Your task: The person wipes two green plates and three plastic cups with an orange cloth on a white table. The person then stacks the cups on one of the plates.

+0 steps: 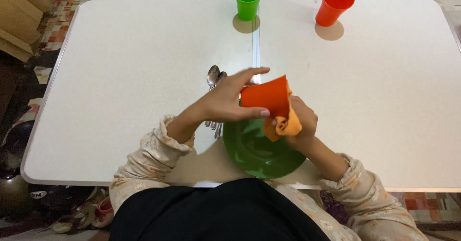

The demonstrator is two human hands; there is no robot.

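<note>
My left hand (230, 96) grips an orange plastic cup (264, 98) lying on its side, mouth turned to the right, above the green plate (257, 152). My right hand (300, 123) holds an orange cloth (284, 125) bunched at the cup's mouth and pushed partly inside it. The green plate sits at the table's near edge, directly below both hands. Several metal spoons (213, 78) lie just left of the plate, partly hidden under my left hand.
A green cup (248, 0) and an orange-red cup (334, 5) stand upright at the far edge of the white folding table (129, 73). A centre seam runs down the table. Patterned floor and cardboard lie beyond the left edge.
</note>
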